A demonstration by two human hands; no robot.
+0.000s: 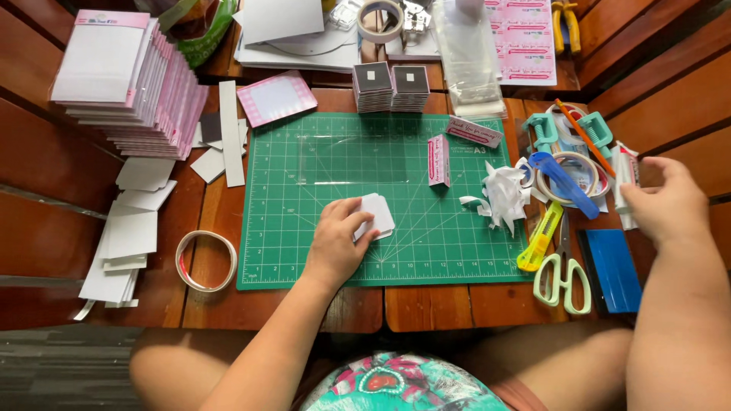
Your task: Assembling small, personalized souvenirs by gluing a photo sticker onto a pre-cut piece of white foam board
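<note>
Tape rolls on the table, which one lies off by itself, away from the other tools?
The tape roll left of the green cutting mat, flat on the wood. The others sit along the table's far edge and among the tools at right.

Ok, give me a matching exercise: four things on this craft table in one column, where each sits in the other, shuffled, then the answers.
Things:
1. white card stack
2. scissors
3. tape roll
4. yellow cutter

Places:
A. on the wood, left of the green mat
B. under the left hand
C. right of the mat, handles nearest the person
D. straddling the mat's right edge

Pairs: 1-B, 2-C, 3-A, 4-D
</note>
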